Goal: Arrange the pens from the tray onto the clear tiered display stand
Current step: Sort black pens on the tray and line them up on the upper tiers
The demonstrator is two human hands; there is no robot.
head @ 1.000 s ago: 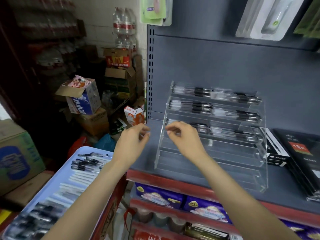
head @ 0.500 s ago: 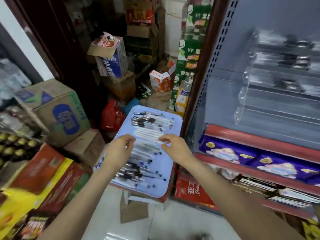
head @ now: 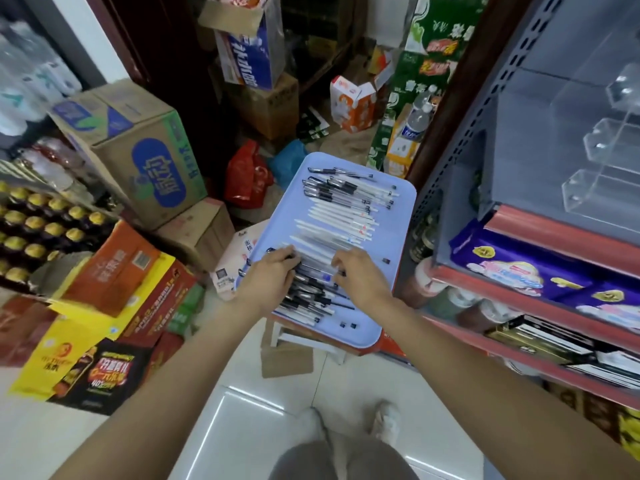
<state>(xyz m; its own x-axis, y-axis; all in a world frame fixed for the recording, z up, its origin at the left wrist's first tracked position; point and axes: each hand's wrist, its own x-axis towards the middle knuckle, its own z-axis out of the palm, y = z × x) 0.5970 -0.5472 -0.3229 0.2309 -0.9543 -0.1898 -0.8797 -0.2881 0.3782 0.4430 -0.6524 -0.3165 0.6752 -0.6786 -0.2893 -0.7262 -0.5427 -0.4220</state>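
Note:
A light blue tray (head: 401,216) sits low in front of me, covered with several pens (head: 346,209) lying crosswise: black-capped ones at the far end, white ones in the middle, clear and black ones nearest me. My left hand (head: 268,277) rests on the near pens with its fingers curled over them. My right hand (head: 358,275) pinches at the same group of pens from the right. Whether a pen is lifted I cannot tell. The clear tiered display stand (head: 595,147) shows only its left end on the grey shelf at the right edge.
A grey shelf unit (head: 512,109) with red edges (head: 540,299) stands at the right, purple packs (head: 512,271) below. Cardboard boxes (head: 138,147), drink cartons and a red bag (head: 247,174) crowd the floor left and behind the tray. My shoes (head: 384,417) stand on white tiles.
My head turned from the shelf down to the tray. Both hands left the display stand, dropped onto the near pens, and closed over them.

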